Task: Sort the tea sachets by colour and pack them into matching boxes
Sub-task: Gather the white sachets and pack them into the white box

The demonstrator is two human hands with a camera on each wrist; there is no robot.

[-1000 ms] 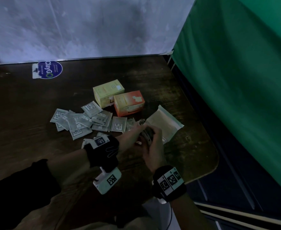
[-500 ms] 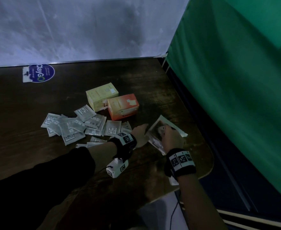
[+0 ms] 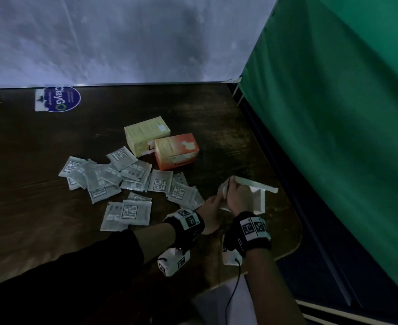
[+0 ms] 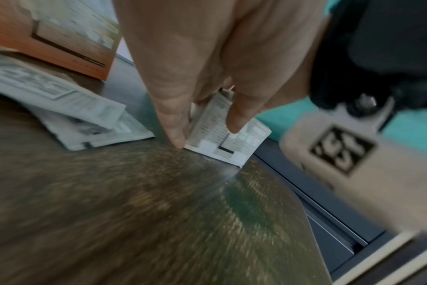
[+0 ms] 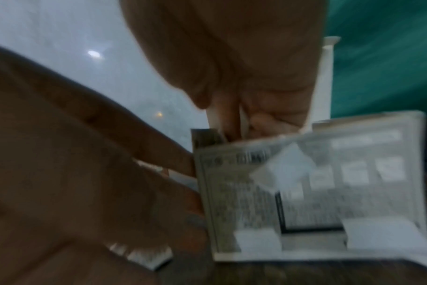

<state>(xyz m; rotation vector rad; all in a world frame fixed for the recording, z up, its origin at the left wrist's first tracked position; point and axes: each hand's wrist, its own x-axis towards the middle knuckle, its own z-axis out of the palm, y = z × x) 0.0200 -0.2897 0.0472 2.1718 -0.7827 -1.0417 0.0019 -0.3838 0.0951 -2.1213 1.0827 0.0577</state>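
Head view: white box [image 3: 259, 195] on its side, mouth up-right, contents hidden. Both hands, left [image 3: 211, 211] and right [image 3: 238, 198], pinching box. Sachets [image 3: 132, 181] loose beside.

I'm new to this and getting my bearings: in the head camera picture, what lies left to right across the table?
Round blue sticker → scattered grey tea sachets → yellow cardboard box → orange cardboard box → open white box.

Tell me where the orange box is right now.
In the head view, the orange box sits mid-table, touching the yellow box behind it to the left, with the loose sachets spread in front.
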